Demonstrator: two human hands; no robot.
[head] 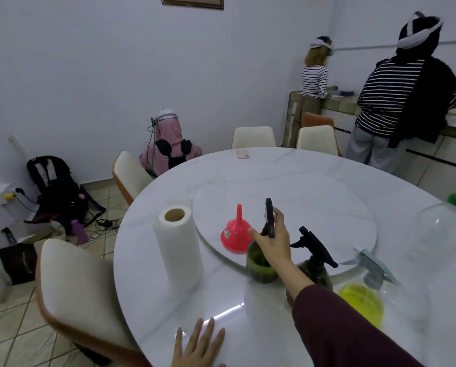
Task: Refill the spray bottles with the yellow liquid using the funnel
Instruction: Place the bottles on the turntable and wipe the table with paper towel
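Note:
My right hand [273, 239] grips the black sprayer head [269, 217] of a dark green spray bottle [258, 264] standing on the white round table [287, 168]. Just left of it a red funnel [236, 234] sits upside down, spout up, on the turntable [327, 207]. A second dark bottle with a black sprayer [315, 256] stands behind my forearm. To the right is a clear spray bottle [367, 295] holding yellow liquid, with a pale blue sprayer. My left hand [197, 345] rests flat and open on the table's near edge.
A paper towel roll [178, 245] stands at the left. A large clear jug with a green cap [449, 229] is at the right edge. A pink phone [242, 153] lies far across. Chairs ring the table; three people work beyond it.

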